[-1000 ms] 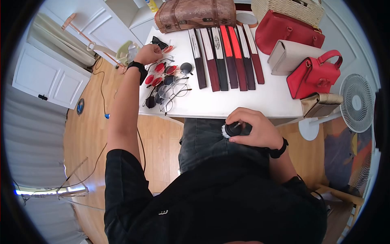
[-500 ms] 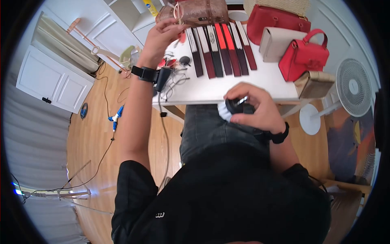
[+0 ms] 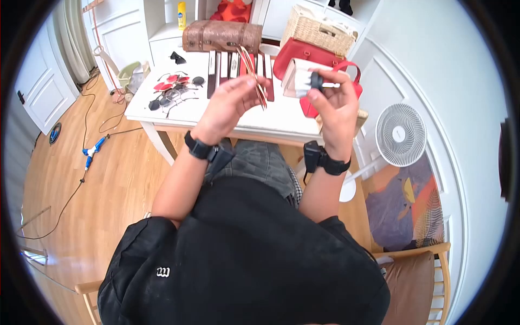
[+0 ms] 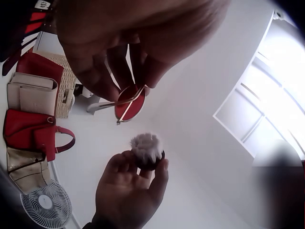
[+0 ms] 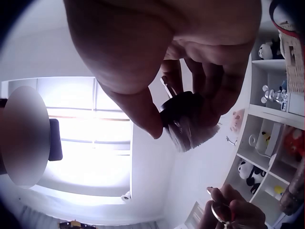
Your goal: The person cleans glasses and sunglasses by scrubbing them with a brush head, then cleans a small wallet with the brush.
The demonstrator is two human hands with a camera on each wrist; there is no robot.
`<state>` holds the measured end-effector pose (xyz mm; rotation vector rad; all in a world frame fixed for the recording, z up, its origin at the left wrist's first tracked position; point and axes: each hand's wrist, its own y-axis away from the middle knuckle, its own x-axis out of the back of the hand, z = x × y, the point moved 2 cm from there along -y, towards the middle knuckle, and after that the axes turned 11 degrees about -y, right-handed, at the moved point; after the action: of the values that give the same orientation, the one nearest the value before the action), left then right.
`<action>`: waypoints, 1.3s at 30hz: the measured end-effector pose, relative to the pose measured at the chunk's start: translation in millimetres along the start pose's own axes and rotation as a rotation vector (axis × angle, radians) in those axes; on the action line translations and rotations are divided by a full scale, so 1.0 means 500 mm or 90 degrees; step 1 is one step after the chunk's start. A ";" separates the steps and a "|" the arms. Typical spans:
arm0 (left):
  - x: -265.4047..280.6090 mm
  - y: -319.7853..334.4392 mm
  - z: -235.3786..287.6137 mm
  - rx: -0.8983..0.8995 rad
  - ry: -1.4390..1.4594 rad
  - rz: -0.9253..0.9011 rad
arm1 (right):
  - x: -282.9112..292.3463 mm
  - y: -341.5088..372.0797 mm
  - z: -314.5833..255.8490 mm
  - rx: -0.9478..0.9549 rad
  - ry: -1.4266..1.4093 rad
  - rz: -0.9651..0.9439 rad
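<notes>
In the head view my left hand (image 3: 230, 105) pinches a pair of thin gold-framed glasses (image 3: 252, 76) raised above the table. The left wrist view shows a round red lens (image 4: 130, 103) under those fingertips. My right hand (image 3: 338, 111) grips a round brush (image 3: 315, 81) by its black body, white bristles toward the left hand. Brush and glasses are apart. From the right wrist, the brush (image 5: 183, 119) sits between thumb and fingers, bristles outward. Several sunglasses (image 3: 172, 81) lie on the left of the white table (image 3: 276, 120).
Books (image 3: 212, 76) stand in a row behind the left hand. A brown case (image 3: 222, 37), a woven basket (image 3: 317, 32) and a red handbag (image 3: 309, 108) are on the table. A white fan (image 3: 401, 134) stands at the right, a chair (image 3: 409, 287) behind it.
My left hand has lifted the glasses from the table's left side and carried them right, toward the middle. My right hand has risen from the lap with the brush. The head view has shifted.
</notes>
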<state>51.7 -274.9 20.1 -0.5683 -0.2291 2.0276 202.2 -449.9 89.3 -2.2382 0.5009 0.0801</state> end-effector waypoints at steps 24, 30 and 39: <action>-0.057 0.053 0.030 0.184 0.143 -0.192 | -0.061 0.014 -0.014 0.147 0.336 -0.197; -0.062 0.054 0.039 0.181 0.184 -0.273 | -0.052 0.007 0.024 0.253 0.315 -0.015; -0.070 0.055 0.041 0.192 0.197 -0.264 | -0.046 0.006 0.053 0.283 0.199 0.027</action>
<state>34.7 -317.3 37.9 -0.5795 0.1354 1.5129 183.0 -424.6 74.8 -1.8088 0.6618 -0.3342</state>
